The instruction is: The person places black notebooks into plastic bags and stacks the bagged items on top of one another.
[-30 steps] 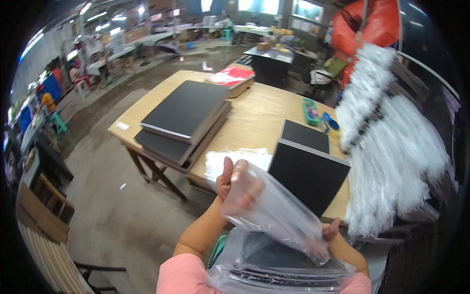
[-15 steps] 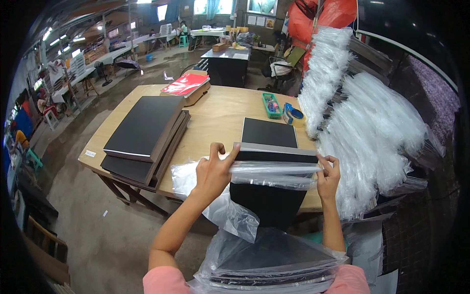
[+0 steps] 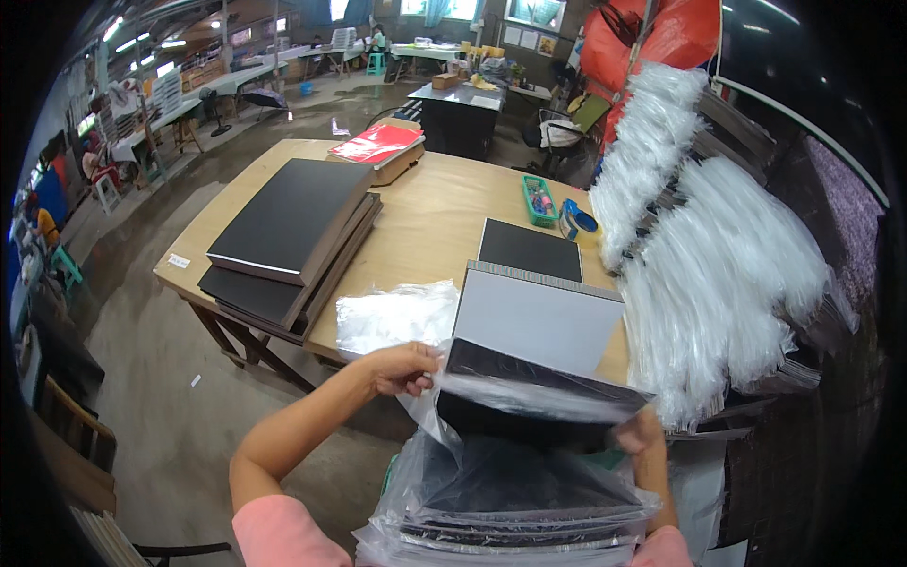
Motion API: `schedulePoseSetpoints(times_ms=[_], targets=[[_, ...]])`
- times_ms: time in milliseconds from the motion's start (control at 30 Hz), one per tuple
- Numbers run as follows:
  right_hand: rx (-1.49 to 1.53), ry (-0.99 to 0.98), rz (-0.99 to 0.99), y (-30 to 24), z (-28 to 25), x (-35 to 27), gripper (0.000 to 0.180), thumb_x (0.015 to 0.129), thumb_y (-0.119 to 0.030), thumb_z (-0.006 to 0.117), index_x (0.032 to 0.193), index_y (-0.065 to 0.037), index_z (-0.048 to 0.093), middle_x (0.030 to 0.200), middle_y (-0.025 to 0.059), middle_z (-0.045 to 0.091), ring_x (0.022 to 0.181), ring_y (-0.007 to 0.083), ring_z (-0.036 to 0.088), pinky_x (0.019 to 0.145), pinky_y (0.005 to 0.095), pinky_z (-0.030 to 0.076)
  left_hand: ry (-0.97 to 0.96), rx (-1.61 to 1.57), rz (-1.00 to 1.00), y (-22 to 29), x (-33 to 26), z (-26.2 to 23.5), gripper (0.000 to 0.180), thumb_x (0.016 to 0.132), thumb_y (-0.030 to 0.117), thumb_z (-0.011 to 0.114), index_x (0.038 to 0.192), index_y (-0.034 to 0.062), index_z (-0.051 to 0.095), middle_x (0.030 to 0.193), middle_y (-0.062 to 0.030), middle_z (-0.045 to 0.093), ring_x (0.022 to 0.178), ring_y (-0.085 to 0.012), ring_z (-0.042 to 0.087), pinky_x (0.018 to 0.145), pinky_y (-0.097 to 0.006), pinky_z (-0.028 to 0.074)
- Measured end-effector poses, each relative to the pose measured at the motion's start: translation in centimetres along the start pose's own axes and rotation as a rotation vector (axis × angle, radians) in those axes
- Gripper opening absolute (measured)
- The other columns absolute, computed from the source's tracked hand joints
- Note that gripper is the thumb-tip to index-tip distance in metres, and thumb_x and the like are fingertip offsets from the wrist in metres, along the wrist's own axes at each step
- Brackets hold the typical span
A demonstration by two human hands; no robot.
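Note:
My left hand [image 3: 402, 369] grips the left edge of a clear plastic bag [image 3: 529, 387] that wraps a flat black board [image 3: 534, 326] standing tilted at the near table edge. My right hand [image 3: 638, 437] holds the bag's right lower corner, partly hidden behind it. Below my hands a stack of bagged black boards [image 3: 510, 510] rests near my lap. A crumpled clear plastic sheet [image 3: 392, 317] lies on the wooden table [image 3: 435, 222] just left of the held board.
A pile of large black boards [image 3: 288, 227] fills the table's left side. One black board [image 3: 529, 250] lies flat behind. A green tray [image 3: 540, 200], tape roll [image 3: 578, 220] and red-topped box [image 3: 378, 146] sit farther back. Bundles of clear bags [image 3: 718, 274] hang at right.
The bagged board has come down toward me, and both hands have dropped lower and closer along the bag's bottom edge. The view has tilted a little.

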State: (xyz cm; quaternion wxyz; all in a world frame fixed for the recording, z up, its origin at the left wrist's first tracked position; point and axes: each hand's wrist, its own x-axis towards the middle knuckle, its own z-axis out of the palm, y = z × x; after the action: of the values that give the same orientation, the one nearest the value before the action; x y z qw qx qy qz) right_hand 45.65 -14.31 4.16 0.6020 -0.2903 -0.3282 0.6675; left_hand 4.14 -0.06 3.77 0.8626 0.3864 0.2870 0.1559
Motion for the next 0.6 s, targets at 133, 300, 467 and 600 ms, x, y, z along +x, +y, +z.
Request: schedulePoseSetpoints(times_ms=[133, 300, 467, 600], targets=[[-0.042, -0.003, 0.11, 5.1, -4.8, -3.6, 0.037, 0.09, -0.026, 0.056, 0.118, -0.002, 0.054, 0.114, 0.0116, 0.059, 0.106, 0.0245, 0.056, 0.093, 0.0399, 0.044, 0.15, 0.014, -0.109, -9.0, 0.9, -4.1, 0.017, 0.09, 0.03, 0.061, 0.089, 0.0132, 0.062, 0.067, 0.0069, 0.053, 0.052, -0.0027, 0.044, 0.043, -0.018, 0.033], [-0.153, -0.058, 0.278, 9.6, -10.9, -4.9, 0.037, 0.092, -0.028, 0.054, 0.116, -0.001, 0.053, 0.112, 0.0133, 0.058, 0.103, 0.0234, 0.057, 0.089, 0.0381, 0.046, 0.425, 0.212, 0.11, -20.6, 5.1, -7.7, 0.03, 0.09, 0.037, 0.06, 0.081, 0.0098, 0.066, 0.068, 0.0061, 0.055, 0.055, -0.0049, 0.044, 0.049, -0.023, 0.034], [-0.279, -0.054, 0.406, 10.1, -8.5, -3.5, 0.035, 0.095, -0.034, 0.049, 0.107, -0.001, 0.055, 0.116, 0.0162, 0.055, 0.105, 0.0276, 0.054, 0.094, 0.04, 0.041, 0.768, 0.533, 0.268, -21.9, 4.7, -7.1, 0.031, 0.085, 0.033, 0.065, 0.087, 0.0022, 0.067, 0.071, -0.0033, 0.064, 0.065, -0.0153, 0.058, 0.063, -0.03, 0.047], [-1.199, -0.521, -0.044, 7.8, -6.5, -3.3, 0.023, 0.093, -0.023, 0.052, 0.099, -0.001, 0.056, 0.111, 0.0109, 0.058, 0.099, 0.0201, 0.056, 0.089, 0.0323, 0.042, 1.273, 0.769, 0.537, -17.4, 0.2, -4.4, 0.026, 0.076, 0.02, 0.07, 0.097, 0.0064, 0.063, 0.078, -0.0071, 0.063, 0.068, -0.022, 0.06, 0.064, -0.035, 0.048]])
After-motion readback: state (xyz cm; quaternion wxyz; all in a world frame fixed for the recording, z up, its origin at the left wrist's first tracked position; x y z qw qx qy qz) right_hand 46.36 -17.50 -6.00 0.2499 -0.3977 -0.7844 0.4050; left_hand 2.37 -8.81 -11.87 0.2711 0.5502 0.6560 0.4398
